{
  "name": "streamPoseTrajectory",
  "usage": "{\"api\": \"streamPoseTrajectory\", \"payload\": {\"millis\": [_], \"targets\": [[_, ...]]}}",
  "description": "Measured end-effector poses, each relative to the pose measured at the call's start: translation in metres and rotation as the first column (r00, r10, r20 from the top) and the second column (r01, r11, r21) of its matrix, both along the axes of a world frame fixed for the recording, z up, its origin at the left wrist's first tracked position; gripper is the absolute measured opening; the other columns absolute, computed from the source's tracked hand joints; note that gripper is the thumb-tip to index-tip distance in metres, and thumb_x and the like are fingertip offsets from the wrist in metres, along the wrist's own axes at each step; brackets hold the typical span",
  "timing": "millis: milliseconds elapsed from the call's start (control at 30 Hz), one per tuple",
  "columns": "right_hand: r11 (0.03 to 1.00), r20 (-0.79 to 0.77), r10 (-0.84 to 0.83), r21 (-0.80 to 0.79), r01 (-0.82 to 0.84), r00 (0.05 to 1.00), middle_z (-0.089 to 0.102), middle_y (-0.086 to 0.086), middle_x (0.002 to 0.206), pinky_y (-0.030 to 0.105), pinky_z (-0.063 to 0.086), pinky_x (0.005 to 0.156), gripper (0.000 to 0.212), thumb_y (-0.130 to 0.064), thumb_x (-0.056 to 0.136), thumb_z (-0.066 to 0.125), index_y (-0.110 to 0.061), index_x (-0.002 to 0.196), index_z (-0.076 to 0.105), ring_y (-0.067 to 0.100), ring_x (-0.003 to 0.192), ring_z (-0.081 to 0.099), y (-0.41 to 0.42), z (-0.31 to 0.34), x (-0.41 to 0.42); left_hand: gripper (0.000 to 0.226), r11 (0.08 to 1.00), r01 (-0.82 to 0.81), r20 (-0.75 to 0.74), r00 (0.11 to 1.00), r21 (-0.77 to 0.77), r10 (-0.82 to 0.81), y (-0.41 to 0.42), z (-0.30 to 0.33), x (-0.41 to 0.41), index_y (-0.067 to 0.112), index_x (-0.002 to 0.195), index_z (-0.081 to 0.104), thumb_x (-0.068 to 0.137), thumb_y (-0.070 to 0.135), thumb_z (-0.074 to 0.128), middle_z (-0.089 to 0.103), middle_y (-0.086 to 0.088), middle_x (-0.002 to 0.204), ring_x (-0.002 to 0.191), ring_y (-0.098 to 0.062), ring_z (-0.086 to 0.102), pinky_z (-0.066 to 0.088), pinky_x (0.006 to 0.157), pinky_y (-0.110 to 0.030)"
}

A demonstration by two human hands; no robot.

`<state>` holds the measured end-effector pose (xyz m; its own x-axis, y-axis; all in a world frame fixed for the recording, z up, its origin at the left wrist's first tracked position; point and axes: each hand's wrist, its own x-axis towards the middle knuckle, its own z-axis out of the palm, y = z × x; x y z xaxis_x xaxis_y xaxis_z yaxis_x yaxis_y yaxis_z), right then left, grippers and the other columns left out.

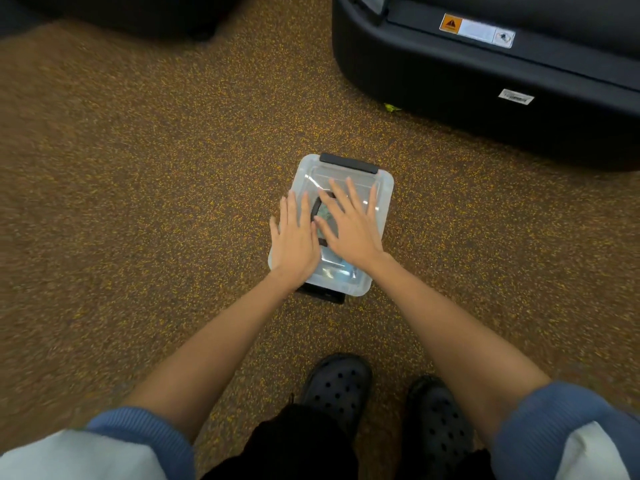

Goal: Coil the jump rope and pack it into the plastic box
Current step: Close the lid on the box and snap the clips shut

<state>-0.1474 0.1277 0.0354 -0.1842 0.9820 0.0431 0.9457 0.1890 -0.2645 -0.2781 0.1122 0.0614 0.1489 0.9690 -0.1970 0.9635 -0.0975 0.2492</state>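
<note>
A clear plastic box [382, 188] with its lid on stands on the speckled brown floor in the middle of the view. A black latch [348, 163] sits at its far end and another [323, 295] at its near end. Through the lid a dark curved part of the jump rope [317, 210] shows between my hands. My left hand [296, 237] lies flat on the left side of the lid, fingers spread. My right hand [349, 225] lies flat on the middle and right of the lid, fingers spread. Neither hand holds anything.
A large black machine base [485, 91] with a warning label fills the upper right. Another dark object [121, 12] sits along the top left. My two dark clogs [341, 386] stand just below the box.
</note>
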Motion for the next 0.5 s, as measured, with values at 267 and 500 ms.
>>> {"api": "streamPoseTrajectory", "payload": {"millis": [267, 500], "targets": [[0.993, 0.109, 0.098, -0.084, -0.089, 0.989, 0.006, 0.004, 0.162, 0.066, -0.011, 0.112, 0.061, -0.068, 0.092, 0.026, -0.044, 0.148, 0.02, 0.036, 0.148, -0.004, -0.019, 0.004, -0.003, 0.076, 0.844, -0.5, 0.47, 0.707, -0.196, 0.528, -0.071, -0.002, -0.006, 0.013, 0.152, -0.002, 0.097, 0.034, 0.047, -0.005, -0.015, 0.16, 0.147, -0.03, -0.004, 0.005, 0.118, -0.05], [0.996, 0.151, 0.088, -0.037, -0.083, 0.985, 0.007, 0.006, 0.162, 0.071, -0.003, 0.11, 0.069, -0.074, 0.088, 0.022, -0.044, 0.149, 0.016, 0.038, 0.148, -0.003, -0.021, 0.001, -0.003, 0.103, 0.271, -0.411, 0.332, -0.082, -0.871, 0.94, -0.075, -0.007, -0.003, 0.001, 0.147, 0.018, 0.077, 0.061, 0.063, 0.035, -0.019, 0.149, 0.134, -0.036, 0.037, 0.034, 0.109, -0.049]]}}
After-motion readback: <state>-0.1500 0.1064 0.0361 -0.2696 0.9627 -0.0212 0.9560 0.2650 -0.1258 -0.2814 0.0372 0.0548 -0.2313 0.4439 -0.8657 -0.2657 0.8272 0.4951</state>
